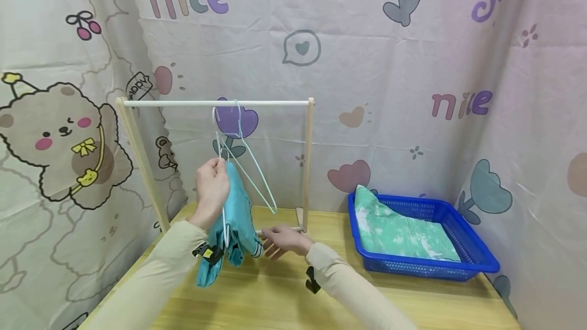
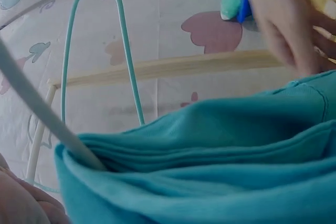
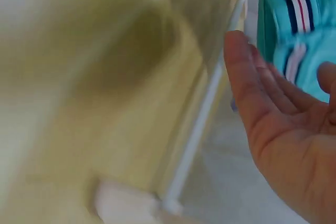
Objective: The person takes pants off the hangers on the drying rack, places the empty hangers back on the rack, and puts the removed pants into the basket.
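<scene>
My left hand [image 1: 212, 187] pinches a white clothes hanger [image 2: 42, 108] near its neck, with its hook close to the rail of a small clothes rack [image 1: 270, 103]. Folded over this hanger hangs a teal garment [image 1: 240, 202], its layers bunched around the lower bar. My right hand [image 1: 285, 240] is beside the garment's lower right edge, fingers extended and holding nothing. In the right wrist view, those fingers are close to a striped band [image 3: 299, 6] in navy, white and red. A mint-green hanger [image 1: 259, 164] with no clothing hangs on the rail just right of the held one.
On the right of the wooden table [image 1: 330, 289] stands a blue plastic basket [image 1: 477, 248] holding a green-and-white tie-dyed cloth [image 1: 408, 233]. The rack's right wooden post [image 1: 307, 167] rises behind my right hand. A printed curtain [image 1: 403, 65] encloses the back and sides.
</scene>
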Available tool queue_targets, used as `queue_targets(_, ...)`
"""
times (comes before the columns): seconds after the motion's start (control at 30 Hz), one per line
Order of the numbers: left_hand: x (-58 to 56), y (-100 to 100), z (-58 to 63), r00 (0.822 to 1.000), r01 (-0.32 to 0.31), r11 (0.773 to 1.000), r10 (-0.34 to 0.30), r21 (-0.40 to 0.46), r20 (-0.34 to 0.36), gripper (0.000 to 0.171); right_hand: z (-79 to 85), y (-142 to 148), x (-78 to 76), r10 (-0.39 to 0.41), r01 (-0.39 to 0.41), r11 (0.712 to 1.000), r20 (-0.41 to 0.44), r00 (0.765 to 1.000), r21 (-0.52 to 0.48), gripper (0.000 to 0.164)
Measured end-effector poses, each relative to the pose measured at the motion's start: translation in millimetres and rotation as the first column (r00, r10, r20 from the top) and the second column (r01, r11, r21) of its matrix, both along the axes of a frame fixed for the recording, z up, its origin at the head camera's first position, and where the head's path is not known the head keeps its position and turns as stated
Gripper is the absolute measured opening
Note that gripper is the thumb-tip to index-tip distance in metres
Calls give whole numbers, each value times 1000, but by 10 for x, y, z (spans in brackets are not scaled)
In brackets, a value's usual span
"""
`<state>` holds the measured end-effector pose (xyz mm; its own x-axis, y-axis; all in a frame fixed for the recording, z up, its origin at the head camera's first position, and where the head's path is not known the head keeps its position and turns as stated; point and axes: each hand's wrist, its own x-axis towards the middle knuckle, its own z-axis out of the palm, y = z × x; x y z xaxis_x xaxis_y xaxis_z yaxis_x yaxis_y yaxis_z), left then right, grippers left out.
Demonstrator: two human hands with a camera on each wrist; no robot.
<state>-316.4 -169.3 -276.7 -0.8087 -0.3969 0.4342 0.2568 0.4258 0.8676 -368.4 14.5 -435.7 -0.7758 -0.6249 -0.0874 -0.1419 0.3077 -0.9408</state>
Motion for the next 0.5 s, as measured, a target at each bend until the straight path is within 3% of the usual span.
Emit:
queue_targets(0.07,6,16,1,1000,7,1000,-7,14,2,39,-121,-58,43,14,1,994,139,990,-108,51)
queue_targets(0.13,12,29,3,1000,8,1000,-8,22,7,39,-230,-119,86,34,23,976,258,966,-215,54)
queue_targets(0.27,15,50,-10,1000,11,999,-12,30,21,39,-386,-234,160,124,66,925,461,879,-374,64)
queue_targets(0.4,11,59,-22,1000,15,999,-16,33,24,39,-432,-321,204,227,93,875,572,788,-475,76)
queue_targets(0.5,2,63,-18,1000,15,999,-16,32,23,39,-415,-350,216,239,162,842,625,743,-515,73)
